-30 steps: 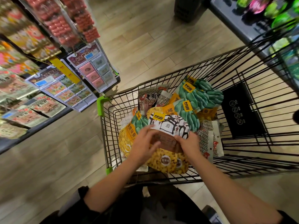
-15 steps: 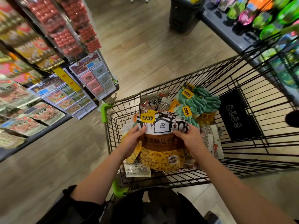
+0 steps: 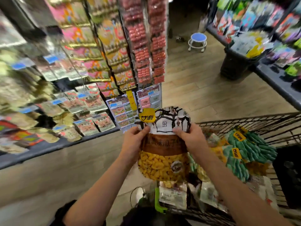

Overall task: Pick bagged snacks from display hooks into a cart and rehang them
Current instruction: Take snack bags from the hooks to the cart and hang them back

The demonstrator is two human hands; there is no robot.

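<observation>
Head view, pic blurred w/ motion: both hands hold one snack bag up in front of the person, above the near-left corner of the cart. Left hand pinches the bag's left edge near the top, thumb on the front; right hand grips the right edge, thumb on the white printed panel. So each grip is closed round the bag. Bag is upright, slightly bowed: yellow logo tag at top left, black-and-white house drawing, brown band w/ text too blurred to read, clear lower part showing yellow seeds. In the cart, to the right, lie green-and-yellow bags w/ the same yellow tags, plus other packs underneath. Display rack of hanging snack packs stands left and ahead. Blue stool sits further down the wood-floor aisle.
</observation>
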